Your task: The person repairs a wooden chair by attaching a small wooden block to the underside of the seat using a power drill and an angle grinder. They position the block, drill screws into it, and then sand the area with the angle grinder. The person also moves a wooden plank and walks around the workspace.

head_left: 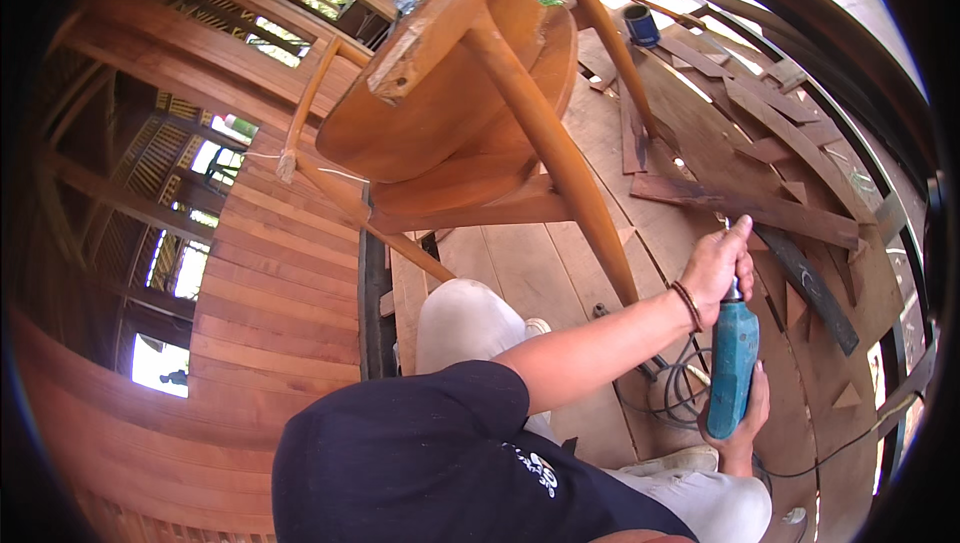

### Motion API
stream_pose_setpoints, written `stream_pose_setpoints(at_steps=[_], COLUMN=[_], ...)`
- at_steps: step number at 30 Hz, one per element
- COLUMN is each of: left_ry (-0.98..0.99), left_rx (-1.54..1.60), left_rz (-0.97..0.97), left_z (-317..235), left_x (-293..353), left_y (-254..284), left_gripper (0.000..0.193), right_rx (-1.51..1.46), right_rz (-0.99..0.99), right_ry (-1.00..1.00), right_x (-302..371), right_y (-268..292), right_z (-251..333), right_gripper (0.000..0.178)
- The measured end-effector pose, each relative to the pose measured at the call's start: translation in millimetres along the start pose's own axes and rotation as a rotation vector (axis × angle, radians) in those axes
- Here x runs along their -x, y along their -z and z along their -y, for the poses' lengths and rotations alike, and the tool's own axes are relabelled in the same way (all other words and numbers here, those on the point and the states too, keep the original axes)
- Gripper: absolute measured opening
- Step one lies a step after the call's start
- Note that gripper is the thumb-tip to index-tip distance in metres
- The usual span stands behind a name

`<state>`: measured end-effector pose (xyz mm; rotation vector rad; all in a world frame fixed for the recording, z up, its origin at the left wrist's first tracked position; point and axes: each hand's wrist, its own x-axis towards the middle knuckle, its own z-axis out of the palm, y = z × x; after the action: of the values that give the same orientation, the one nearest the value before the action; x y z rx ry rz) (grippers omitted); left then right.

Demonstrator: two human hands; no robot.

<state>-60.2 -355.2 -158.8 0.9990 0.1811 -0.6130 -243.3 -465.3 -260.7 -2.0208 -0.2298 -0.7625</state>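
My left hand (718, 268), with a brown bracelet at its wrist, is closed around the metal front end of a teal power drill (735, 358). A thin bit shows just past its fingers. Lower down, my right hand (744, 413) grips the rear of the drill's body. The drill is held over the plank floor, above my bent leg. In front of me stands a brown wooden chair (545, 158) with a curved back and round legs, turned so that a rail end with a dark hole (402, 81) faces me.
Scrap wood pieces (760, 208) lie piled at the right, beside a dark blue can (641, 25). A dark cable (690, 388) coils on the floor near the drill. Reddish wooden slats (290, 273) run along the left. Dark metal rails (835, 78) border the right side.
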Motion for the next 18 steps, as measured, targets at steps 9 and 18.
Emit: stream_pose_setpoints(at_steps=[9, 18], left_ry=[-0.027, -0.13], left_rx=[-0.015, -0.031], left_rz=[0.024, 0.114], left_z=[-11.4, -19.4], left_x=[4.5, 14.2], left_y=[-2.9, -19.3], left_gripper=[0.044, 0.04], right_rx=[0.078, 0.149], right_rz=[-0.024, -0.04], right_ry=[0.129, 0.207], right_x=[-26.1, -20.8], right_y=[7.6, 9.2], right_z=[4.6, -6.7], right_gripper=[0.075, 0.084])
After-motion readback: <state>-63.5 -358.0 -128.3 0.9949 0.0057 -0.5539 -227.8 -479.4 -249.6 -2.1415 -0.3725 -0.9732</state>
